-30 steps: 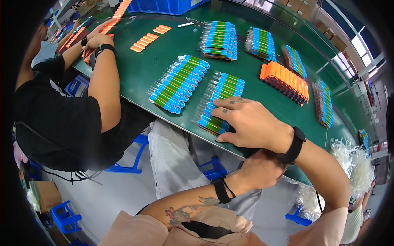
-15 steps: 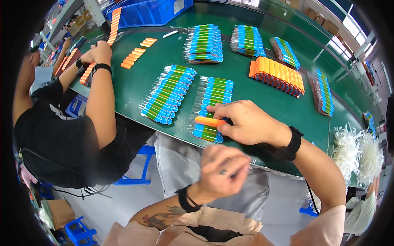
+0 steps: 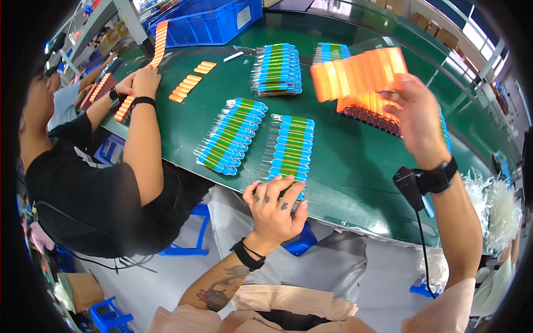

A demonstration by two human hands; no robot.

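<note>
My right hand (image 3: 415,111) is raised at the right, closed on the edge of an orange strip (image 3: 361,73) of several side-by-side rounded pieces, slightly blurred. The strip hangs above a stack of like orange strips (image 3: 369,115) on the table and partly covers it. My left hand (image 3: 277,211) lies with spread fingers on the near end of a row of blue round-ended pieces with a green band (image 3: 293,145). Its fingertips hide the last pieces. Just left of that row lies a thicker blue-and-green stack (image 3: 234,136).
Farther back on the green table (image 3: 183,130) are more blue-and-green stacks (image 3: 276,67), a blue bin (image 3: 214,25) and a white-handled tool (image 3: 233,56). At the left a co-worker (image 3: 91,194) handles an orange strip. Clear plastic shreds (image 3: 502,208) are piled at the right edge.
My right hand left the near row, where it held a single orange piece, and moved up and right; it now holds an orange strip. My left hand came down onto the row.
</note>
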